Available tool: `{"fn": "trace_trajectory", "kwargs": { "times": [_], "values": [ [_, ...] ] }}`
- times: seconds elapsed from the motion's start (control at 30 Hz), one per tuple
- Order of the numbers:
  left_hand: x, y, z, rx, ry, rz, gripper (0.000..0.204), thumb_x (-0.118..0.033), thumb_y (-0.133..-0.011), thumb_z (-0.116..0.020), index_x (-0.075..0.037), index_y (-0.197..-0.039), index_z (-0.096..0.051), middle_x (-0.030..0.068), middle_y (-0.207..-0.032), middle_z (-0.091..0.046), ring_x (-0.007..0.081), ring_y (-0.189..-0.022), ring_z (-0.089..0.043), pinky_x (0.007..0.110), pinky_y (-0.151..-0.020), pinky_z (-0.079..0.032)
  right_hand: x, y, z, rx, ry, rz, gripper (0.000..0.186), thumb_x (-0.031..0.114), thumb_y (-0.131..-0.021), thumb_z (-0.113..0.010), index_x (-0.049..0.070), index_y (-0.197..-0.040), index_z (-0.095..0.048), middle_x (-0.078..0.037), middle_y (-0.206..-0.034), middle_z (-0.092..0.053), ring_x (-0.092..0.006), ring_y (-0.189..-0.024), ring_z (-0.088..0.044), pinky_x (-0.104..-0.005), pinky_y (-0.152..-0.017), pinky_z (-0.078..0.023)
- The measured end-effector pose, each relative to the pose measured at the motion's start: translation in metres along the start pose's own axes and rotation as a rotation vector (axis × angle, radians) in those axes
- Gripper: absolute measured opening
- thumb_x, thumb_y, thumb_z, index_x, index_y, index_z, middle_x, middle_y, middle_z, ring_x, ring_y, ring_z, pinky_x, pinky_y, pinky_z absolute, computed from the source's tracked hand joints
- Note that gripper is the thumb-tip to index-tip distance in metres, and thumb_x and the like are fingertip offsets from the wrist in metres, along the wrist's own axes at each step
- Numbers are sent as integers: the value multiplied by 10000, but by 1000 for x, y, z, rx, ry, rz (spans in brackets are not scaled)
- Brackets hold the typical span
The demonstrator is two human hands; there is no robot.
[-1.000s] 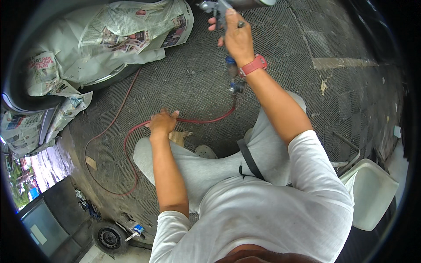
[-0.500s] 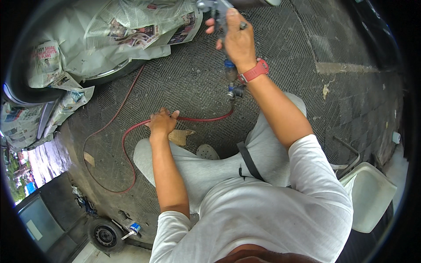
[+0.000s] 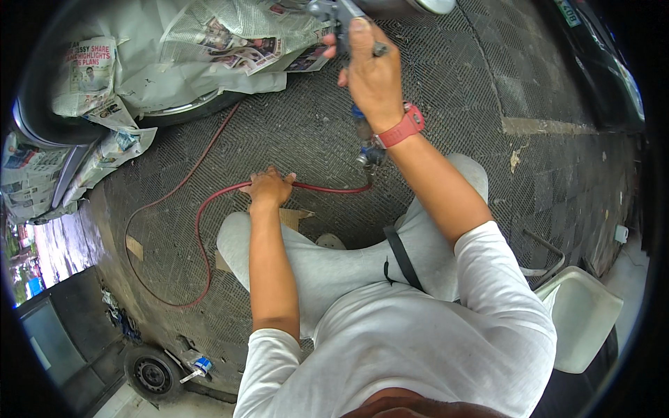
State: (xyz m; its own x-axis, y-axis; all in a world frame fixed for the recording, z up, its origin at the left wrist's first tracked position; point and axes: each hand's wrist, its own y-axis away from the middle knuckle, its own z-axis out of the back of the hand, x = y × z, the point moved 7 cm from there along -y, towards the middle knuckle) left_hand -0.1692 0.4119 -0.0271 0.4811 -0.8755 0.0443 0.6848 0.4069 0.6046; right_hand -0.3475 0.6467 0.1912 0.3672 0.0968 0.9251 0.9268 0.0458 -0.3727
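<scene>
My right hand (image 3: 373,83) grips a metal spray gun (image 3: 334,17) near the top of the view, partly hidden by my fingers. Below it, a blue-and-silver inline air fitting (image 3: 368,155) is joined to a red hose (image 3: 327,189). My left hand (image 3: 270,184) lies palm down over that hose near my left knee, fingers spread and touching it. The hose curves in a loop to the left across the textured floor mat (image 3: 439,90). A cardboard scrap (image 3: 298,217) lies just beyond my knees.
A car body masked with newspaper (image 3: 209,35) fills the upper left above a tyre. A dark vehicle (image 3: 596,70) stands at upper right. At lower right are a pale plastic chair (image 3: 585,320) and metal tubing (image 3: 547,272); a loose wheel (image 3: 150,373) lies at lower left.
The view has shifted slightly, showing more of the vehicle at upper right. My right hand still holds the gun high, a little further left in the picture; my left hand stays on the hose.
</scene>
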Motion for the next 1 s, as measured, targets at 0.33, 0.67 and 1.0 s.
{"fn": "trace_trajectory", "kwargs": {
  "times": [0.33,0.67,1.0],
  "values": [
    [-4,-18,-13,155,29,-3,803,-646,-985,-536,-61,-1529,-461,222,-1610,-414,422,-1532,-307,735,-1170,-244,43,22,-22,9,-31,-30,566,477,-1108,-439,0,-1369,-597,-102,-1025,-745,-118,-852,-696,-229,-537,-524],
    [-27,-29,-6,135,99,-151,822,-621,-1003,-512,-89,-1608,-350,209,-1644,-357,402,-1530,-317,623,-1225,-246,75,20,-62,100,-133,-34,594,501,-1116,-384,-18,-1313,-594,-152,-1035,-738,-175,-851,-725,-245,-497,-536],
    [-42,-33,3,82,180,-237,795,-615,-981,-568,-79,-1551,-424,239,-1547,-484,400,-1443,-462,534,-1175,-377,33,24,1,-242,-1,-158,565,472,-1119,-389,-28,-1271,-603,-145,-980,-721,-174,-809,-707,-266,-462,-518]
  ]
}}
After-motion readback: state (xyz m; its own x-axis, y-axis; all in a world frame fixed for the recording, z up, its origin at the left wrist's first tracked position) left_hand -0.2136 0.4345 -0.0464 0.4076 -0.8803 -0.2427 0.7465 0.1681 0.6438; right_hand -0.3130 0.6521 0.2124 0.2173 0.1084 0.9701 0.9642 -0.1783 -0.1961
